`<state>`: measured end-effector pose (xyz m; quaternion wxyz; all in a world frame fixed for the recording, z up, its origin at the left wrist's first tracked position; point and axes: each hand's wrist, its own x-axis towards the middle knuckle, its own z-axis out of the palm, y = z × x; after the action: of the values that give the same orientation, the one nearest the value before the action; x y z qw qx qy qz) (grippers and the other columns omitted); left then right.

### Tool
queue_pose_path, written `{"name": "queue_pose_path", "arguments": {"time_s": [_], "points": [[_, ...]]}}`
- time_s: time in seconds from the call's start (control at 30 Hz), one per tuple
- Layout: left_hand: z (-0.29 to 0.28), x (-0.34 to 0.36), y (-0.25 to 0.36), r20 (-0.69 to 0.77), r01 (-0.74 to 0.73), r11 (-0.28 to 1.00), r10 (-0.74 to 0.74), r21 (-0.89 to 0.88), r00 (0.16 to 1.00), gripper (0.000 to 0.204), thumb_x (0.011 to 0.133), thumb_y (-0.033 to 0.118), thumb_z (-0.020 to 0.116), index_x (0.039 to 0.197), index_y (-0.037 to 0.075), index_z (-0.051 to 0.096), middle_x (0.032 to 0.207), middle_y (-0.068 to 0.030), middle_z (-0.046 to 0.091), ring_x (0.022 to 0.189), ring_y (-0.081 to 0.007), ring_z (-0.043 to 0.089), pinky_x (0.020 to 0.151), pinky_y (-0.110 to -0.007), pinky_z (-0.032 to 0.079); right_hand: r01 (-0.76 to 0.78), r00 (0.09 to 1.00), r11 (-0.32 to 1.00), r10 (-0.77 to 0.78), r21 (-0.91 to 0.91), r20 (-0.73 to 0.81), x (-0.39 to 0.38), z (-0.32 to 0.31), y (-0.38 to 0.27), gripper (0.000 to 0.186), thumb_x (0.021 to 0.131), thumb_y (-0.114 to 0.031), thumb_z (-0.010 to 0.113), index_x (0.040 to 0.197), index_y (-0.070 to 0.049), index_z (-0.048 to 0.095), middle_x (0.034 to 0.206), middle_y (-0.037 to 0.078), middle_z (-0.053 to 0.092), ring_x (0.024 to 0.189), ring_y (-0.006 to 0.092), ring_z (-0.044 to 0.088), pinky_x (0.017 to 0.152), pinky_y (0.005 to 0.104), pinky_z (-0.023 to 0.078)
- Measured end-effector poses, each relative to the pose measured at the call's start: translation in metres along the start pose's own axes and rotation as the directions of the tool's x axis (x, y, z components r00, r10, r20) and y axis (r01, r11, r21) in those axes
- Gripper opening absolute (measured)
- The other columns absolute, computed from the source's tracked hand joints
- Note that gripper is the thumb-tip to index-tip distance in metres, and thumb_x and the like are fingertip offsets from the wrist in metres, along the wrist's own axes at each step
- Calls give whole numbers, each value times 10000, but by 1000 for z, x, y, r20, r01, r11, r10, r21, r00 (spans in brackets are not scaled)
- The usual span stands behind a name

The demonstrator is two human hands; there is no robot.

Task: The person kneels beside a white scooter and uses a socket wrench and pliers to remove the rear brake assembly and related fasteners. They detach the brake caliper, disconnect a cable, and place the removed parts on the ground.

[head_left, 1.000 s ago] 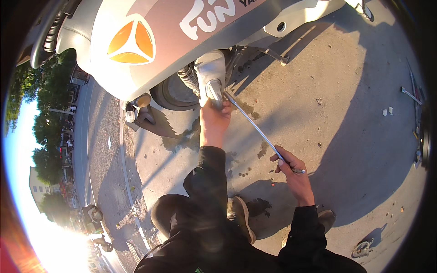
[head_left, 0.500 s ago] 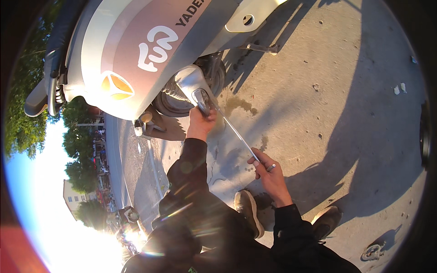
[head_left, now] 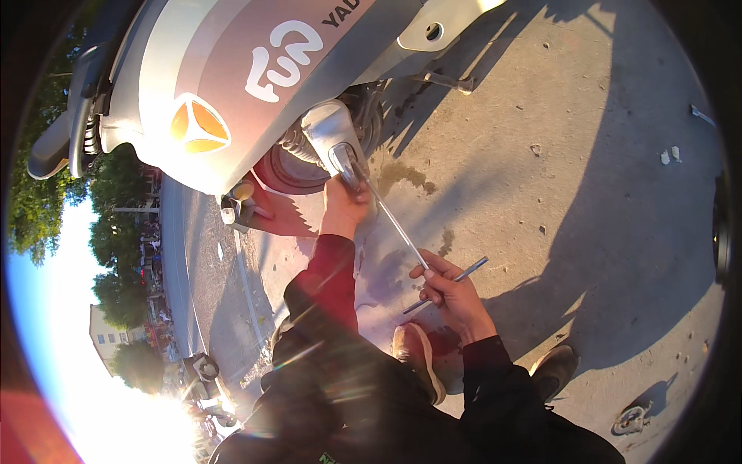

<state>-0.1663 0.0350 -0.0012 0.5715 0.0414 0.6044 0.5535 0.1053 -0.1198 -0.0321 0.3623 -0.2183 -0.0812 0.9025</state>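
Low sun flares across a roadside pavement as a person in a dark jacket works at the underside of a pale scooter, both hands raised toward its wheel. The right hand is closed around the handle end of a long T-handled tool, whose thin metal shaft slants up and to the left to the rounded lower end of a grey arm beside the wheel. What has changed in the last half second is the handle: where only one short end poked out past the fist, the crossbar now lies across the hand, showing on both sides of the fingers. That appears to give the hand a broader, crosswise hold, one with more leverage on the shaft. The left hand has stayed at the foot of the grey arm, fingers curled against it near the shaft's tip; glare and the small scale leave it unclear whether they grip the metal or merely steady the tool, and how the tip is seated cannot be told. Below, a brown shoe rests on the pavement, between the two sleeves.
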Motion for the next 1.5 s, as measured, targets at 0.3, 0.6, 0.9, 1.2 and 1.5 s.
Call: {"name": "queue_pose_path", "arguments": {"time_s": [0.3,0.6,0.9,1.2,1.5], "points": [[0,-8,-12,-20,-72,997,72,19,997,367,1005,342,340,1131,109,593,1004,-61,658,732,-174,564,569,-279,443,-41,998,957,26,287,56,6,4,9,423,977,-68,542,1395,-14,512,994,41,660,579,81,482,668,256,465],[42,-23,-44,31,-109,942,125,-318,992,450,1026,542,407,1080,106,499,766,-9,482,576,-130,433,496,-273,361,-52,751,-126,-659,-991,45,-7,46,2,682,830,35,552,1473,32,324,1375,216,394,1109,339,470,938,408,450],[38,-24,-45,28,-156,919,178,-362,984,437,1050,498,393,1077,72,488,809,-51,528,569,-143,476,450,-276,338,177,939,984,-167,4,-301,-38,21,-4,385,916,-9,634,1282,14,516,1273,186,615,1155,259,621,870,302,558],[32,-27,-41,162,-136,944,191,-301,968,474,1033,501,441,1151,50,527,951,-61,621,666,-141,609,470,-242,389,85,958,905,-189,-417,-216,-25,21,8,366,956,-51,590,1308,34,542,1167,118,671,968,184,680,755,308,567],[29,-23,-45,228,-133,940,210,-315,951,491,1003,489,530,1199,39,545,998,-76,647,749,-145,661,493,-224,393,-17,621,199,-766,-980,-167,-34,44,31,656,869,-33,615,1472,13,360,1503,232,391,1383,346,419,1104,448,380]]}}
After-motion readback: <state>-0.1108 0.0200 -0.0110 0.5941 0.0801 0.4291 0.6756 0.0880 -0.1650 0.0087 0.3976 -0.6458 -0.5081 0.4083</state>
